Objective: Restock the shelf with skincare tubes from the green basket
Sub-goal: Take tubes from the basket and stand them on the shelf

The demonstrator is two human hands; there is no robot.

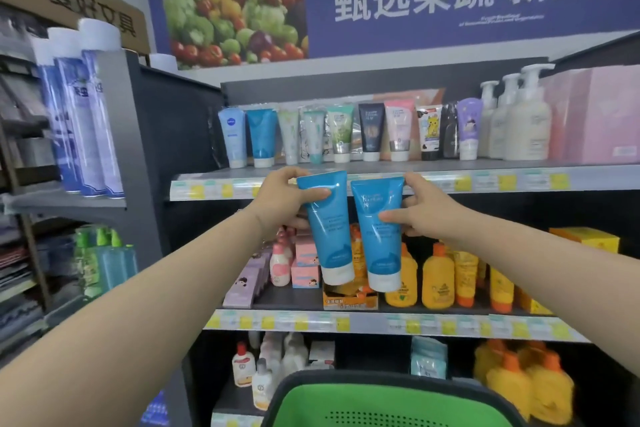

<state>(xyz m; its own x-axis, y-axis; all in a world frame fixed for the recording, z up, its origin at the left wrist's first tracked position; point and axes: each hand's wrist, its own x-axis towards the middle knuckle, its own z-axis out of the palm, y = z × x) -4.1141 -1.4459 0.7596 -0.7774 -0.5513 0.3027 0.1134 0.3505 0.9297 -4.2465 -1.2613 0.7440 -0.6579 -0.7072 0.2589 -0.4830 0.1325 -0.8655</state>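
Note:
I hold two blue skincare tubes with white caps pointing down, side by side in front of the shelves. My left hand [289,198] grips the left tube [330,229] near its flat top end. My right hand [420,206] grips the right tube [379,232] the same way. Both tubes hang just below the front edge of the top shelf [433,168], where a row of several upright tubes stands, among them a matching blue tube [261,135]. The green basket [388,402] sits at the bottom of the view, its inside hidden.
Pump bottles [523,114] and pink boxes [595,114] fill the top shelf's right end. The middle shelf holds yellow bottles [438,281] and pink baby products [280,263]. Spray cans [83,107] stand on a separate rack to the left. A produce banner hangs above.

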